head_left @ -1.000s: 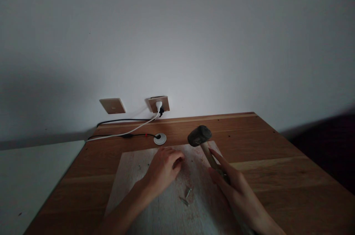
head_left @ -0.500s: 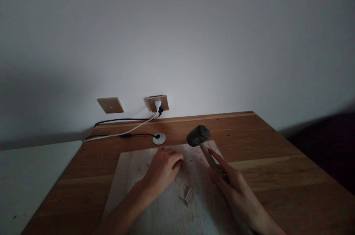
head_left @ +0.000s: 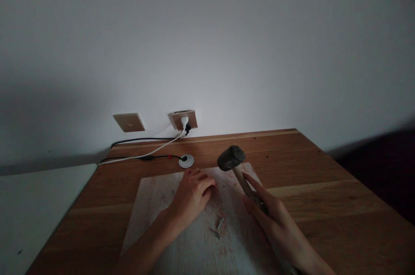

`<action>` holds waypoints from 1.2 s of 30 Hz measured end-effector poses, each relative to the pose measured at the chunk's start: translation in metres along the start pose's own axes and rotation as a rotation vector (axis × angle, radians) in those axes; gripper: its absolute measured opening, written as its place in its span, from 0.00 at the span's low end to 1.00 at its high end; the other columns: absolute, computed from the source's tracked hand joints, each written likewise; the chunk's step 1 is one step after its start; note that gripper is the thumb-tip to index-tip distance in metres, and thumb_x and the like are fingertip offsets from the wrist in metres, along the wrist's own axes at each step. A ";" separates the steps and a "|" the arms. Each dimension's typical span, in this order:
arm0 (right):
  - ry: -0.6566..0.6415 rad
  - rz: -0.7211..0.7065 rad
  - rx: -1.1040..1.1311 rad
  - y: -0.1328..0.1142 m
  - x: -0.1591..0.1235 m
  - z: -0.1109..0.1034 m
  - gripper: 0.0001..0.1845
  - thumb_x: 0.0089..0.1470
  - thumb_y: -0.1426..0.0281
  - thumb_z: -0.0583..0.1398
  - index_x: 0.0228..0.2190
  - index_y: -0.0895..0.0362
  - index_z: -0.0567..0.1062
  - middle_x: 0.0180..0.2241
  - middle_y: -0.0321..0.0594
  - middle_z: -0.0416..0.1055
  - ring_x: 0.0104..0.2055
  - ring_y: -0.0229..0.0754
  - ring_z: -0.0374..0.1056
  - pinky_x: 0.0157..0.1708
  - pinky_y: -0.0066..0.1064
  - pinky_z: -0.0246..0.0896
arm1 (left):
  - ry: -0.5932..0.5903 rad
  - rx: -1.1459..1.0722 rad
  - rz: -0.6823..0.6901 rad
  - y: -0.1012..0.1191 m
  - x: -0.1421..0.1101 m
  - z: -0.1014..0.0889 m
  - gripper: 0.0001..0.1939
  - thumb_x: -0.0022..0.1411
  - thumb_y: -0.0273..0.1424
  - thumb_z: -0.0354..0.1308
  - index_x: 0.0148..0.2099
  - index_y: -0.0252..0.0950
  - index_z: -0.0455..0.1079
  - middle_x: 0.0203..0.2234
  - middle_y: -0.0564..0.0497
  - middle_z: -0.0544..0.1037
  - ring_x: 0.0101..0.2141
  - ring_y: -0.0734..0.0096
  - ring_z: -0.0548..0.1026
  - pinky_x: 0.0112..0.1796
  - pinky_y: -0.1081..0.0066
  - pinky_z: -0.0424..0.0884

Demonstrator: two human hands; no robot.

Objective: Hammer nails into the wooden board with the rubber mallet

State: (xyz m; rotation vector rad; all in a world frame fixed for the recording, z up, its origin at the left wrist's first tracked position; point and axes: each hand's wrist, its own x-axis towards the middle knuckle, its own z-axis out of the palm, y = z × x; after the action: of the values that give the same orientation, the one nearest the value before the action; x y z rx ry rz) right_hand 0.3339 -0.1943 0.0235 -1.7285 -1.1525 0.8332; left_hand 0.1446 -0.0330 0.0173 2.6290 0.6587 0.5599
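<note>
A mallet with a dark, barrel-shaped head (head_left: pixel 231 158) and a pale wooden handle is held by my right hand (head_left: pixel 270 212), fingers wrapped around the handle. Its head hovers above the far right part of a whitish board (head_left: pixel 194 249). My left hand (head_left: pixel 194 190) rests at the board's far side with the fingers curled together; whatever is between them, if anything, is hidden. Close to me, a thin metal nail or screw (head_left: pixel 220 223) sticks up at a tilt from the board, and a flat greyish shape (head_left: pixel 215 234) lies beside its foot.
Beneath the board is a brown wooden table (head_left: pixel 311 188). Black and white cables run along its back to a wall socket (head_left: pixel 184 120) and a round cable grommet (head_left: pixel 186 161). A blank wall plate (head_left: pixel 129 122) sits to the left. A white surface (head_left: pixel 48 206) adjoins the table's left edge.
Almost nothing differs. Both hands and the mallet have stayed nearly in place, with only a very slight shift of the view.
</note>
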 end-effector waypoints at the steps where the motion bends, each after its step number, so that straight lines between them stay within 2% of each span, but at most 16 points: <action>1: 0.001 0.010 -0.010 -0.001 0.000 0.000 0.41 0.66 0.50 0.56 0.69 0.62 0.63 0.66 0.55 0.71 0.64 0.60 0.70 0.63 0.54 0.62 | -0.003 0.001 -0.009 0.001 0.000 -0.001 0.12 0.61 0.15 0.65 0.38 0.38 0.78 0.33 0.53 0.82 0.41 0.59 0.78 0.46 0.59 0.68; 4: -0.001 0.033 -0.032 -0.001 -0.001 0.000 0.43 0.65 0.48 0.55 0.70 0.64 0.62 0.62 0.58 0.74 0.57 0.60 0.75 0.60 0.55 0.65 | -0.020 -0.003 -0.027 0.003 0.002 -0.003 0.12 0.61 0.15 0.65 0.37 0.38 0.78 0.33 0.53 0.82 0.41 0.59 0.78 0.46 0.59 0.68; 7: -0.012 0.028 -0.031 0.000 -0.002 0.000 0.43 0.66 0.48 0.55 0.70 0.63 0.61 0.67 0.57 0.69 0.66 0.61 0.67 0.66 0.55 0.58 | -0.021 -0.018 -0.036 0.005 0.003 -0.003 0.13 0.61 0.14 0.64 0.39 0.38 0.77 0.34 0.52 0.83 0.41 0.59 0.79 0.46 0.59 0.69; 9: -0.030 0.014 -0.033 0.001 -0.002 -0.002 0.42 0.66 0.49 0.55 0.70 0.61 0.61 0.69 0.54 0.66 0.70 0.59 0.62 0.68 0.54 0.54 | -0.003 -0.046 -0.061 0.005 0.003 -0.001 0.16 0.59 0.14 0.64 0.45 0.38 0.76 0.36 0.52 0.83 0.41 0.59 0.80 0.48 0.58 0.70; 11: -0.066 0.001 -0.060 0.001 -0.002 -0.007 0.40 0.67 0.49 0.54 0.71 0.59 0.61 0.67 0.52 0.70 0.68 0.58 0.66 0.67 0.53 0.58 | 0.018 -0.086 -0.090 0.006 0.002 0.000 0.23 0.58 0.13 0.64 0.53 0.37 0.73 0.35 0.52 0.83 0.40 0.59 0.81 0.49 0.57 0.70; 14: -0.124 -0.018 -0.129 -0.002 -0.003 -0.017 0.38 0.68 0.49 0.54 0.70 0.56 0.63 0.59 0.49 0.78 0.62 0.58 0.73 0.61 0.51 0.67 | 0.026 -0.129 -0.130 0.006 0.001 0.003 0.28 0.57 0.14 0.64 0.58 0.37 0.68 0.34 0.53 0.83 0.40 0.60 0.82 0.50 0.57 0.71; 17: -0.143 -0.052 -0.163 -0.008 -0.009 -0.026 0.35 0.68 0.50 0.55 0.69 0.51 0.65 0.63 0.45 0.75 0.65 0.58 0.71 0.60 0.47 0.69 | 0.019 -0.134 -0.192 0.005 0.000 0.005 0.32 0.57 0.15 0.65 0.63 0.34 0.64 0.35 0.51 0.84 0.42 0.57 0.82 0.52 0.54 0.72; 20: -0.045 -0.056 -0.171 -0.013 -0.017 -0.029 0.33 0.66 0.50 0.59 0.67 0.48 0.70 0.66 0.40 0.71 0.67 0.58 0.68 0.62 0.45 0.68 | 0.005 -0.125 -0.230 0.004 0.000 0.006 0.37 0.58 0.17 0.65 0.67 0.31 0.61 0.38 0.48 0.85 0.45 0.53 0.82 0.53 0.51 0.73; 22: 0.002 -0.075 -0.171 -0.014 -0.020 -0.027 0.31 0.65 0.51 0.60 0.65 0.47 0.72 0.65 0.39 0.72 0.65 0.57 0.70 0.61 0.43 0.69 | -0.010 -0.123 -0.232 0.004 0.000 0.007 0.38 0.58 0.17 0.64 0.69 0.31 0.60 0.39 0.47 0.85 0.46 0.53 0.82 0.54 0.50 0.73; 31: -0.103 -0.183 -0.207 -0.019 -0.024 -0.021 0.33 0.66 0.52 0.57 0.67 0.50 0.70 0.56 0.40 0.82 0.56 0.56 0.79 0.51 0.37 0.77 | -0.036 -0.168 -0.263 0.007 0.001 0.005 0.38 0.59 0.18 0.63 0.70 0.34 0.59 0.39 0.48 0.85 0.47 0.54 0.81 0.54 0.52 0.71; 36: -0.138 -0.217 -0.239 -0.014 -0.026 -0.021 0.35 0.64 0.52 0.60 0.68 0.50 0.69 0.59 0.44 0.79 0.58 0.58 0.77 0.53 0.38 0.75 | -0.053 -0.138 -0.292 0.008 0.001 0.006 0.42 0.58 0.18 0.62 0.72 0.37 0.55 0.40 0.47 0.85 0.46 0.54 0.81 0.53 0.54 0.72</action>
State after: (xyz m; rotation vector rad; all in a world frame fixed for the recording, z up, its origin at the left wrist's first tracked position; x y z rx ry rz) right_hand 0.3384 -0.2221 0.0460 -1.7158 -1.5554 0.7122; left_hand 0.1510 -0.0402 0.0163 2.3551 0.9314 0.4301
